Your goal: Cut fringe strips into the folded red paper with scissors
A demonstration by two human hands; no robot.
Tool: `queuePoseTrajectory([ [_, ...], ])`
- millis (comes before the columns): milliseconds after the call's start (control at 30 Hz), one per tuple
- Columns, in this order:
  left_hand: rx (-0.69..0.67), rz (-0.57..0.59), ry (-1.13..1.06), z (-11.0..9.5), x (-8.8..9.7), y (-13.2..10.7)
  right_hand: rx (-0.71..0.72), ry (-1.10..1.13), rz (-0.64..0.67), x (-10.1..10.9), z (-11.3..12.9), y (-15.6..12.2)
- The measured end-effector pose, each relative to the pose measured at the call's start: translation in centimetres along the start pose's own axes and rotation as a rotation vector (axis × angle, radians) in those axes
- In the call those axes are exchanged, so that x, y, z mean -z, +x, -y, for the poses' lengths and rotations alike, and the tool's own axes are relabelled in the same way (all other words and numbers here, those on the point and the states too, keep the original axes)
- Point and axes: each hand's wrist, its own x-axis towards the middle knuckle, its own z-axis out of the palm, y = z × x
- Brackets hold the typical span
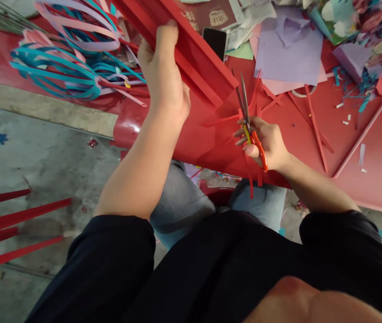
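Left hand is clamped round a folded red paper sheet held over the red table, its top end cut off by the frame. Right hand grips orange-handled scissors, blades nearly shut just beside the sheet's lower corner; fingers mostly hide the handles, and a phone sits half hidden behind the paper.

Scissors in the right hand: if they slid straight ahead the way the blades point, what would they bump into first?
Probably the folded red paper held up by the left hand. The scissors in the right hand point up at its lower corner, though depth is hard to judge.
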Motion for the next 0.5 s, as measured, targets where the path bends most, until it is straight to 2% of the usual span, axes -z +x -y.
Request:
queuePoseTrajectory([
  [100, -0.057, -0.096, -0.139, -0.7, -0.4, 0.2, 0.033, -0.105, 0.01, 0.2, 0.1, 0.0],
  [167, -0.072, -0.08, -0.13, -0.6, -0.5, 0.4, 0.053, -0.173, 0.008, 0.3, 0.2, 0.1],
  [300, -0.147, 0.021, 0.037, 0.2, -0.1, 0.2, 0.085, -0.222, -0.007, 0.2, 0.4, 0.2],
  [400, -0.228, 0.026, 0.13, 0.5, 0.1, -0.3, 0.088, -0.25, -0.005, 0.1, 0.7, 0.3],
  [500, -0.29, 0.009, 0.124, 0.3, -0.1, -0.3, 0.065, -0.239, 0.002, 0.0, 1.0, 0.4],
])
